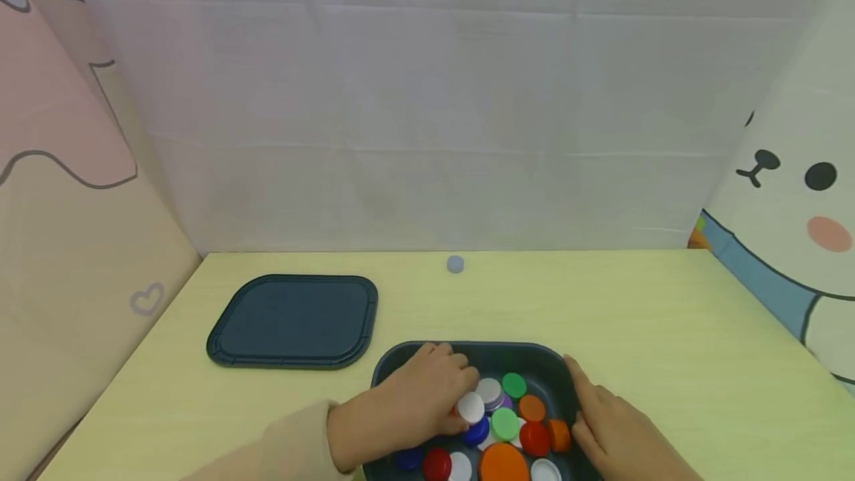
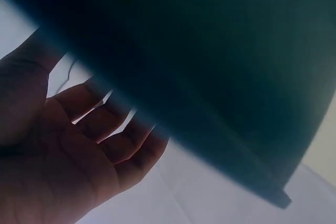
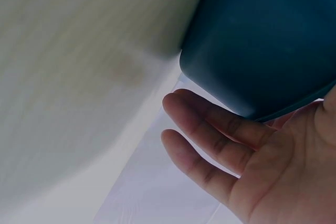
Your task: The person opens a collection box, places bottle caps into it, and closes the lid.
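Note:
A dark deep tray point(image 1: 534, 351) at the front of the table holds several plastic bottle caps in white, green, orange, red, blue and purple. My left hand point(image 1: 421, 392) reaches over its left side and pinches a white cap point(image 1: 470, 407) between thumb and fingers. In the left wrist view the tray's dark wall hides the fingertips of the left hand point(image 2: 100, 150). My right hand point(image 1: 614, 421) rests against the tray's right rim. From the right wrist, the right hand point(image 3: 252, 161) shows fairly straight fingers beside the tray's outer wall point(image 3: 262, 45). A large orange cap point(image 1: 504, 464) lies near the front.
A flat dark lid-like tray point(image 1: 294, 321) lies on the pale yellow table point(image 1: 634, 318), back left of the deep tray. One small lilac cap point(image 1: 456, 264) sits by the table's far edge. Printed cloth and a white sheet point(image 1: 441, 95) stand around the table.

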`<action>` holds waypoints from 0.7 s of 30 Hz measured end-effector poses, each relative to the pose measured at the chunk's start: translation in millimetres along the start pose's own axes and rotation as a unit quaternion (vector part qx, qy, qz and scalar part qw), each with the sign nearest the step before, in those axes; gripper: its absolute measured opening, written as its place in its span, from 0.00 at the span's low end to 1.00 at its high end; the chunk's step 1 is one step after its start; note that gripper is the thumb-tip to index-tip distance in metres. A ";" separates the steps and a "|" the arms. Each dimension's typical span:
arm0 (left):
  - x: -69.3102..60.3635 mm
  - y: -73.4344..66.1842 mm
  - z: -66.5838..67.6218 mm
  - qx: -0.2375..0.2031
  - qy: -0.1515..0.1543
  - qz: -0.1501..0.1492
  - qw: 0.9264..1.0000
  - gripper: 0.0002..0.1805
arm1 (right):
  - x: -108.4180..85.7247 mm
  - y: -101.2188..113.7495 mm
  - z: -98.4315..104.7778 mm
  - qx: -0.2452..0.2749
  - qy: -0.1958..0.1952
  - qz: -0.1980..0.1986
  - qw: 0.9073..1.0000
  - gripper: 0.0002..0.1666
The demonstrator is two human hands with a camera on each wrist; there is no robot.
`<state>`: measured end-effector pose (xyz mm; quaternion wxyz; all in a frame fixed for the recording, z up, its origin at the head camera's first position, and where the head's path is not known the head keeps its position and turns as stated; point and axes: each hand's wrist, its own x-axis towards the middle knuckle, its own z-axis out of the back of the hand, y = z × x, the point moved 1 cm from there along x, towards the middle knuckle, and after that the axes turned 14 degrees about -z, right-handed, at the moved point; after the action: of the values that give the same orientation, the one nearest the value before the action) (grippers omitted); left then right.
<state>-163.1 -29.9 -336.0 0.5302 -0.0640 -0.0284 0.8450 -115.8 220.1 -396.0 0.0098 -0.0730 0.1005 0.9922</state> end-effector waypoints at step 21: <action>-10.2 -20.8 -25.2 0.087 -0.001 -0.125 0.988 0.18 | 0.4 0.6 -0.1 0.002 0.011 -0.007 1.000 0.39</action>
<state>-136.7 -30.5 -357.7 0.6354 -0.0128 0.0363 0.7712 -116.2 219.5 -396.0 0.0156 -0.0842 0.1024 0.9910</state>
